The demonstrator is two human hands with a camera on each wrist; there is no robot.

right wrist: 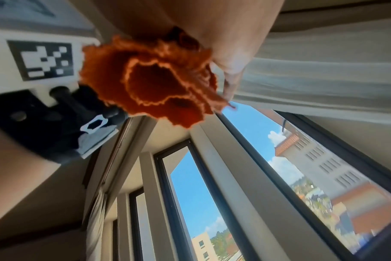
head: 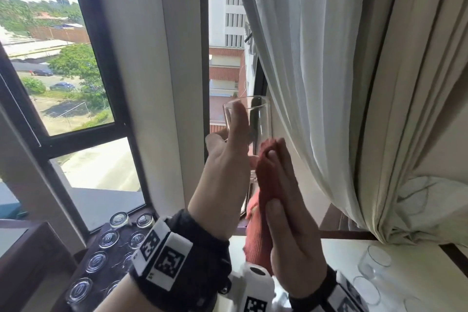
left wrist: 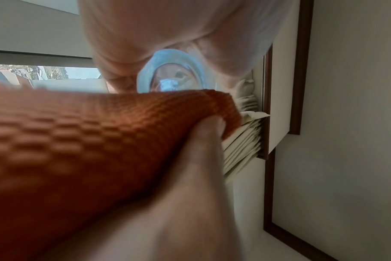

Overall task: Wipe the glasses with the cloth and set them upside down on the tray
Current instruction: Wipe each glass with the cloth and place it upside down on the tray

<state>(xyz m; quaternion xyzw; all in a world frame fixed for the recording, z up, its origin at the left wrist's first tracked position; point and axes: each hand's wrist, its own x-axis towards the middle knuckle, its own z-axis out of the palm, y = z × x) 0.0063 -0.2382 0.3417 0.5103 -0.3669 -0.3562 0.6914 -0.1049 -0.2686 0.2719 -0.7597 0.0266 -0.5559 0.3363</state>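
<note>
Both hands are raised in front of the window. My left hand (head: 228, 149) grips a tall clear glass (head: 260, 114), which stands upright with its rim at the top. The left wrist view shows its round base (left wrist: 171, 77) between the fingers. My right hand (head: 288, 210) presses a red-orange cloth (head: 263, 185) against the glass's lower right side, fingers straight and thumb over the cloth. The cloth fills the foreground (left wrist: 101, 132) of the left wrist view and hangs bunched (right wrist: 150, 79) under the right palm. A dark tray (head: 121, 246) at the lower left carries several upside-down glasses (head: 109, 238).
Several clear glasses (head: 374, 261) lie on the white table at the lower right. A white curtain (head: 329, 83) hangs close to the right of the hands. Dark window frames (head: 106, 71) and a cream pillar (head: 162, 83) stand just behind them.
</note>
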